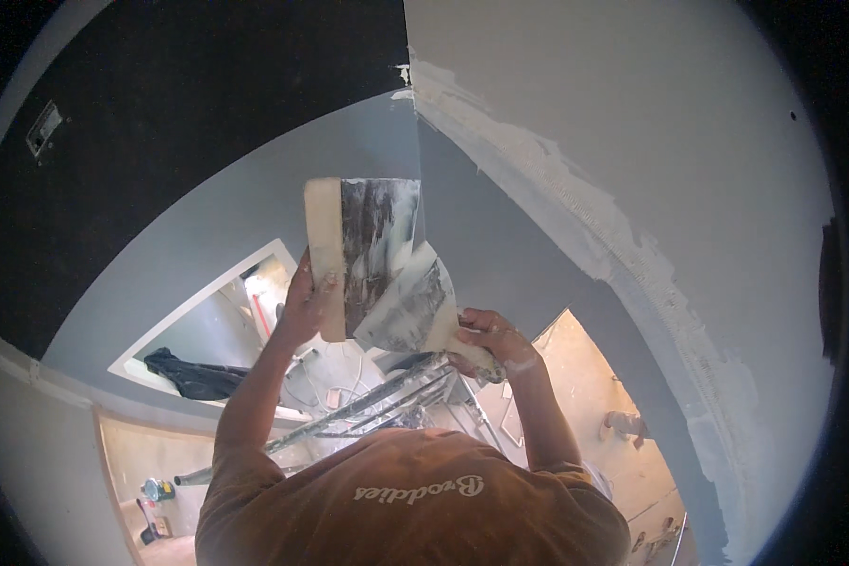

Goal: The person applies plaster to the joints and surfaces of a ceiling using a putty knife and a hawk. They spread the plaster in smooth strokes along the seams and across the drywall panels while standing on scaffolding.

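My left hand grips the long cream handle of a wide filling knife, holding it upright in front of me. Whitish compound is smeared over its broad dark blade. In my right hand is a smaller putty knife, its fingers closed round the pale handle. The fan-shaped blade is also coated with compound. It overlaps the lower right of the wide blade; whether the two touch is hard to tell. Smears of compound show on both hands.
A band of white compound follows the joint at the right, above a grey-blue wall. A dark surface with a small box is at upper left. Below stand metal scaffold bars, a wall opening with dark cloth, and cables.
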Demonstrator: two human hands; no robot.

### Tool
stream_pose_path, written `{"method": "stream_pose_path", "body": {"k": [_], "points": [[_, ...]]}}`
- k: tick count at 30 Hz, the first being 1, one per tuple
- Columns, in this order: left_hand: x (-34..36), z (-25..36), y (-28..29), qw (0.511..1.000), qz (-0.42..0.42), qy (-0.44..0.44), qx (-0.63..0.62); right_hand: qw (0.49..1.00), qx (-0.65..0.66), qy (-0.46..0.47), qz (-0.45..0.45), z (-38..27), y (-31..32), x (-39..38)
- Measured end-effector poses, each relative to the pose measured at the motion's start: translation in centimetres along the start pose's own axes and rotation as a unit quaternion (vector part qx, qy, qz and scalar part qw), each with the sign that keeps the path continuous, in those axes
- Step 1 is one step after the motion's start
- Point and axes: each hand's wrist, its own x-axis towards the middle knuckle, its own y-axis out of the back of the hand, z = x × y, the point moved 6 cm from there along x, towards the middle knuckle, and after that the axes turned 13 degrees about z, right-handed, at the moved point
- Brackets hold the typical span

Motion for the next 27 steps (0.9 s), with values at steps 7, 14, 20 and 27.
{"method": "stream_pose_path", "body": {"k": [7, 14, 20, 27], "points": [[3.4, -5.1, 5.8, 0.895, -0.026, 0.125, -0.428, 0.992, 0.062, 0.099, -0.054, -5.1, 0.2, 6.0], [-2.4, -2.6, 12.9, 0.902, 0.334, 0.185, -0.2, 0.952, 0.049, 0.301, -0.03, -24.8, -5.0, 17.9], [-7.0, -1.1, 14.8, 0.888, 0.379, 0.186, -0.181, 0.914, 0.023, 0.381, -0.137, -44.3, -12.2, 27.3], [-9.4, -3.9, 16.3, 0.874, 0.381, 0.225, -0.201, 0.923, 0.054, 0.346, -0.158, -51.3, -16.1, 32.7]]}}
